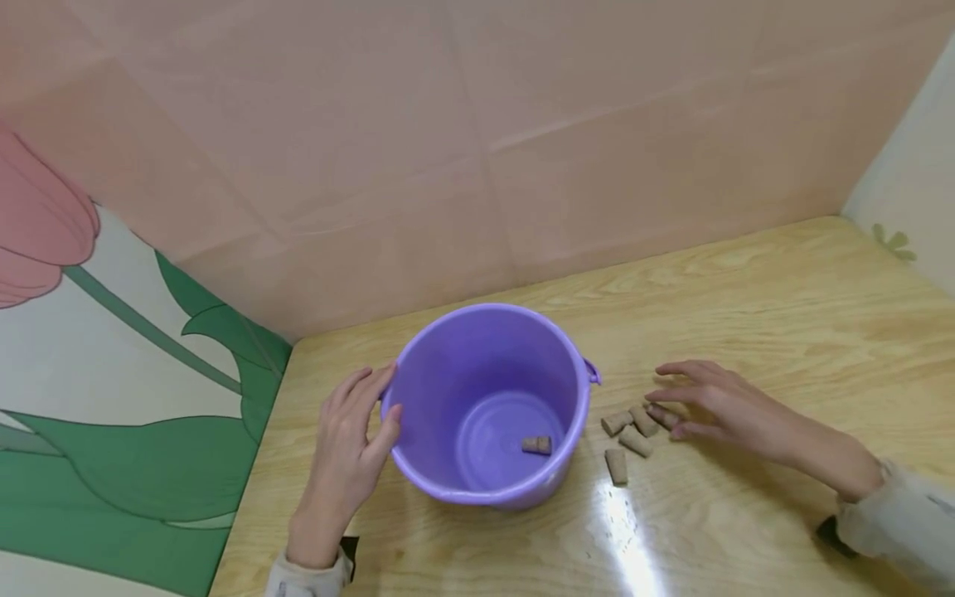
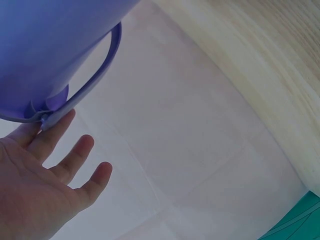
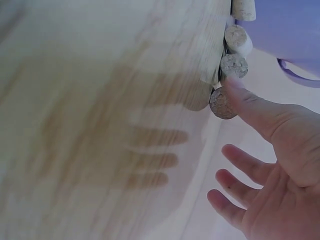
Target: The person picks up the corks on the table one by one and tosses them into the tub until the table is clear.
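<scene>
At the near edge, a pale sleeve (image 1: 307, 578) leads to the left hand (image 1: 345, 452), which pinches the rim of the purple bucket (image 1: 488, 497), thumb inside, fingertips outside by the handle (image 2: 92, 82), the last two fingers splayed loose. The right hand (image 1: 734, 412) reaches low from the right; its thumb meets the dark-ended cork (image 3: 221, 104) at the end of a cluster, the gap to the index finger narrow, but whether the two grip it cannot be told. Five corks (image 1: 616, 467) lie on the wood-grain table (image 1: 783, 298) right of the bucket, and at least one more rests on the bucket's floor. Behind rises a creased pinkish sheet (image 1: 477, 166), with a tulip-printed panel (image 1: 127, 473) at left.
</scene>
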The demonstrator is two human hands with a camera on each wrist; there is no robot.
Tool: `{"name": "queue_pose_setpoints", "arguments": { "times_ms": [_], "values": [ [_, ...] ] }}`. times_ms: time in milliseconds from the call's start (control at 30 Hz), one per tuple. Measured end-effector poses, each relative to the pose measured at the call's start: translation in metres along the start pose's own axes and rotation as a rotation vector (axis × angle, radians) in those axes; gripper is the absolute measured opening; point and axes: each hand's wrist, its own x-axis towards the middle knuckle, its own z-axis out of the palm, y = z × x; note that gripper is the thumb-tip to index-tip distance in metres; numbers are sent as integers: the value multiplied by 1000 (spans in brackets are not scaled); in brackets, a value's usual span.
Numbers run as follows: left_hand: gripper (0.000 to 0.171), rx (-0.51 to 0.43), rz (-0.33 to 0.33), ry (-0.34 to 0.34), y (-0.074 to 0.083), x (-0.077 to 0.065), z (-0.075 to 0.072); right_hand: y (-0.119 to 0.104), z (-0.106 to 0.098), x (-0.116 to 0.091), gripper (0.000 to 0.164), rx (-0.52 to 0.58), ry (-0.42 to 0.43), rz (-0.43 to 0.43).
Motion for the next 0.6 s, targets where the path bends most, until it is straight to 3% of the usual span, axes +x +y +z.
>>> {"name": "queue_pose_setpoints", "arguments": {
  "times_ms": [300,600],
  "values": [
    [47,1,-3,1,1,0,-1,4,1,1,49,-46,3,-40],
    [47,-3,0,5,2,-1,-1,-2,-12,12,48,-39,-23,7]
  ]
}}
